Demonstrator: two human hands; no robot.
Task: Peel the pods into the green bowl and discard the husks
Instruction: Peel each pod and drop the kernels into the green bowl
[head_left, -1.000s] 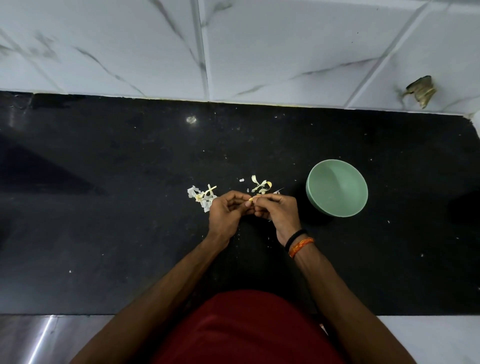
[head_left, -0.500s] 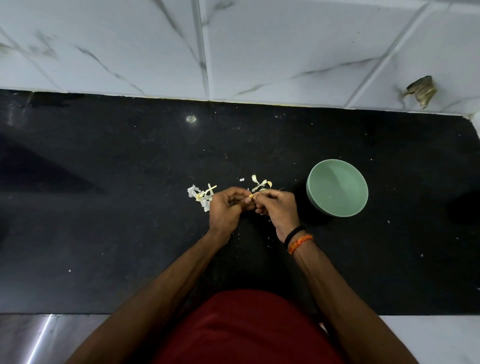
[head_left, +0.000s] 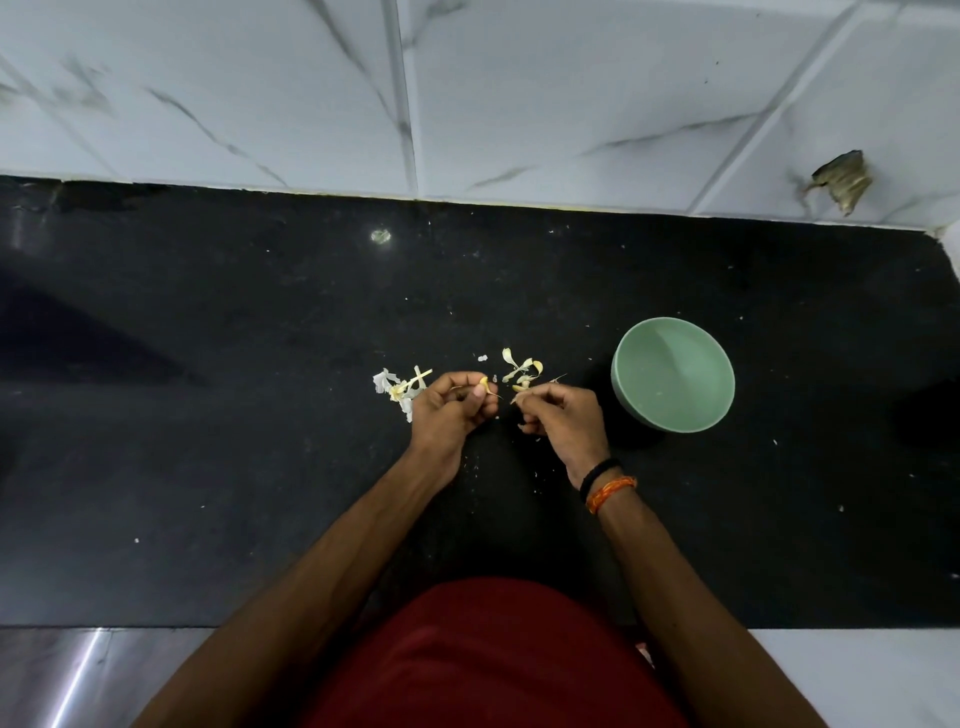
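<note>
Two hands work close together over the black counter (head_left: 208, 467), left of the green bowl (head_left: 673, 375). The left hand (head_left: 451, 410) pinches a small yellowish pod piece (head_left: 484, 385) between thumb and fingertips, the other fingers curled in. The right hand (head_left: 563, 418), nearer the bowl, pinches a thin pale strip (head_left: 524, 396), probably husk; fingers curled tight, narrow grip. The two hands are just apart, the pod apparently split between them. Beyond the hands, on the counter left of the bowl, lies one cluster of pale husks (head_left: 521, 370); a second cluster (head_left: 400, 388) lies further left, touching or just behind the left hand. Fine scraps dot the counter around the wrists. The bowl stands upright; inside, only one or two tiny specks show, too small to identify. Judgement: task in progress, little yield visible in the bowl. Remaining: drop the peeled content into the bowl, clear the husks. Whether unpeeled pods remain cannot be told.
</note>
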